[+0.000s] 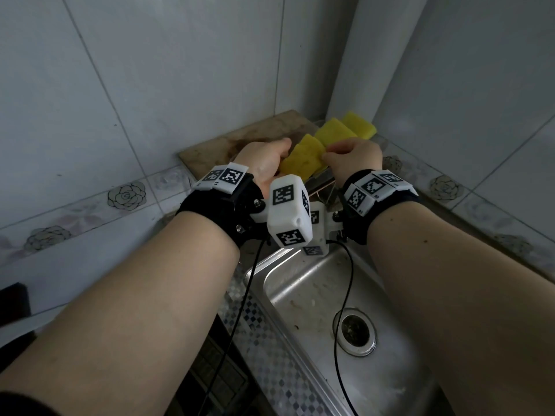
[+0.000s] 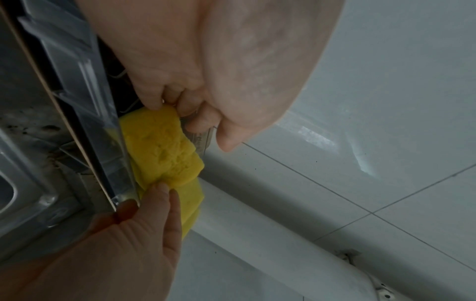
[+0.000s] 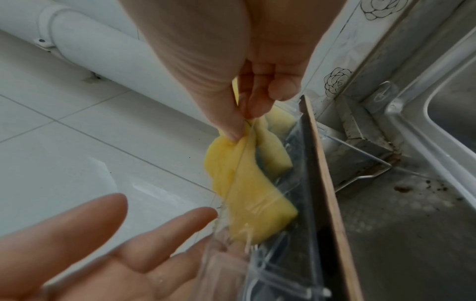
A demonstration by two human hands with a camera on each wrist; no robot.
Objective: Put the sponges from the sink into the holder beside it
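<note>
Three yellow sponges stand in a row in the clear holder [image 3: 231,264] past the sink's far end. The nearest sponge [image 1: 303,159] leans between my two hands. My right hand [image 1: 330,156] pinches its right corner between thumb and fingers, seen close in the right wrist view [image 3: 242,126]. My left hand [image 1: 279,154] is at the sponge's left end. There, thumb and curled fingers grip the holder's clear end wall [image 2: 203,140], and one fingertip touches the sponge [image 2: 159,146]. Behind it stand the second sponge [image 1: 335,132] and the third sponge [image 1: 360,124].
A stained wooden board [image 1: 240,139] leans behind the holder in the tiled corner. The steel sink [image 1: 270,274] lies below my wrists, with its drain [image 1: 356,331] showing. A white pipe [image 3: 103,55] runs along the wall. Wrist-camera cables hang over the basin.
</note>
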